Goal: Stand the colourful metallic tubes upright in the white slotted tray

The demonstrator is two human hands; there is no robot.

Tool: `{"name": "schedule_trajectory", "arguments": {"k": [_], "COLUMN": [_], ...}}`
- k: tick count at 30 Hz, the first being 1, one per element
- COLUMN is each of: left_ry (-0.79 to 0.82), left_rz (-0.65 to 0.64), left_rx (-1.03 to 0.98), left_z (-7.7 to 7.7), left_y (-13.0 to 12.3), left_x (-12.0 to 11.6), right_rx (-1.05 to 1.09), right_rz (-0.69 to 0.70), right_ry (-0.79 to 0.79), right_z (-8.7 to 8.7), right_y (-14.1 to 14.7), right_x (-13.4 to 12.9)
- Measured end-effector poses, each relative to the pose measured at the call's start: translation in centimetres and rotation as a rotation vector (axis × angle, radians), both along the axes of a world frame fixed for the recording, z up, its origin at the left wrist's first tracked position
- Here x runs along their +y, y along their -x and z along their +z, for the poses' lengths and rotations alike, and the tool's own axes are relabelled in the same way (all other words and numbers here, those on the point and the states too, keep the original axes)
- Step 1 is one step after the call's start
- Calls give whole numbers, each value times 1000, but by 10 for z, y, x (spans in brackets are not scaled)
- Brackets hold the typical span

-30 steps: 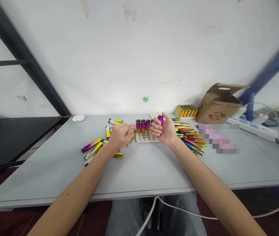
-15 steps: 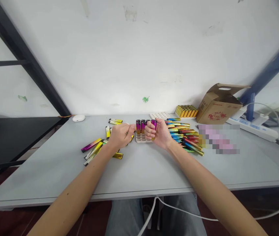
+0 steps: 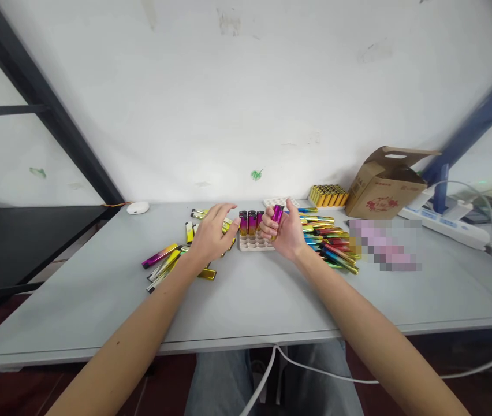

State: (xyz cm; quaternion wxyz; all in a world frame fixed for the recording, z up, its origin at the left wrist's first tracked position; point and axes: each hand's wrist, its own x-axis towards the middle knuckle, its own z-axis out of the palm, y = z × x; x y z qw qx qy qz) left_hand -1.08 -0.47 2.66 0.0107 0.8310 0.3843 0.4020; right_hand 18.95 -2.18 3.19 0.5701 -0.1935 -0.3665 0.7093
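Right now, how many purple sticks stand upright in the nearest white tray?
3 stand in the tray: at its back edge. The right hand may hide more.

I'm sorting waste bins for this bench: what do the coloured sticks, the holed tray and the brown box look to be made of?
The stick in the right hand looks like glossy metallic-coated casing, metal or plastic: purple-to-gold sheen. The tray seems matte off-white moulded plastic or pulp, with round sockets; unclear which. The box is plain brown cardboard, with folded flaps and red print.
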Motion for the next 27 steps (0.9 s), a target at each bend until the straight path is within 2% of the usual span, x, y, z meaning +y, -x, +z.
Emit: {"name": "schedule_trajectory", "arguments": {"k": [3,6,8,12,15,19,27], "left_ry": [65,86,86,79,84,93,92], "left_rz": [5,-2,-17,-52,-62,-34,85], "left_rx": [67,113,130,168,184,175,162], "left_z": [-1,-5,-9,-12,-12,-12,-16], "left_y": [-2,-2,-2,-1,-1,-2,-2], "left_x": [0,1,1,2,2,2,8], "right_rx": [-68,-207,-338,-705,-976,-1209,-1308], "right_rz": [-48,-176,-298,-561,-664,-712,-780], "right_ry": [-38,-135,-264,-623,-810,-872,-933], "right_z": [3,0,-4,-6,-5,-10,-19], "right_y": [1,3,4,1,-5,-11,-15], "right_x": [-1,1,2,0,-2,2,10]}}
